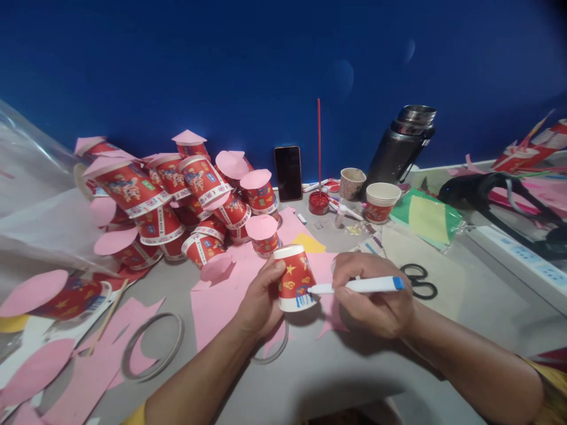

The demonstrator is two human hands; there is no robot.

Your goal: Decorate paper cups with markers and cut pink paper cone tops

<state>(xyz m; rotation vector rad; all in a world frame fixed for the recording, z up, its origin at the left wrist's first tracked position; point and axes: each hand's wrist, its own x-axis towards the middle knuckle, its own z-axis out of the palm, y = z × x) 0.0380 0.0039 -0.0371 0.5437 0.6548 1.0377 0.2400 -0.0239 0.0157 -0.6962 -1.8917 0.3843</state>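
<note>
A red paper cup [292, 282] with gold stars and a white rim is held upside down above the table. Around its left side wrap the fingers of my left hand [261, 295], the thumb on the red wall. My right hand [376, 295] grips a white marker [363, 285] with a blue end, its tip at the cup's lower right. Blue strokes mark the cup near its white rim. Under and behind the cup lie sheets of pink paper [212, 307]. To the right of my right hand rest black-handled scissors [419, 280].
Many red cups with pink paper cones [133, 186] are piled at the left. A phone [287, 173], a red pot [319, 202], stacked cups [381, 202] and a black flask [396, 150] line the blue wall. Tape rings [153, 375] lie in front; a power strip [522, 265] is at right.
</note>
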